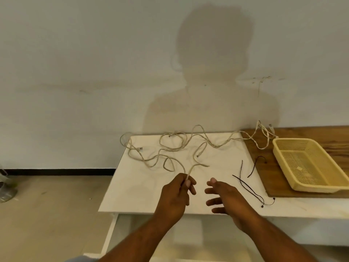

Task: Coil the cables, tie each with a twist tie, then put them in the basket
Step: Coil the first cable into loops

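Pale braided cables (171, 148) lie tangled across the far half of the white table (136, 188), and one strand trails right onto the wooden board. My left hand (176, 195) pinches a doubled piece of one pale cable and lifts it off the table. A hand's width to the right, my right hand (224, 198) hovers with spread fingers and holds nothing. Several thin black twist ties (249, 185) lie to the right of that hand. A yellow plastic basket (283, 161) rests at the right with no cable inside.
The basket sits on a brown wooden board (264, 171) that covers the table's right end. A white wall rises right behind the table. The table's left edge drops to a beige floor, where a grey object (6, 190) stands at the far left.
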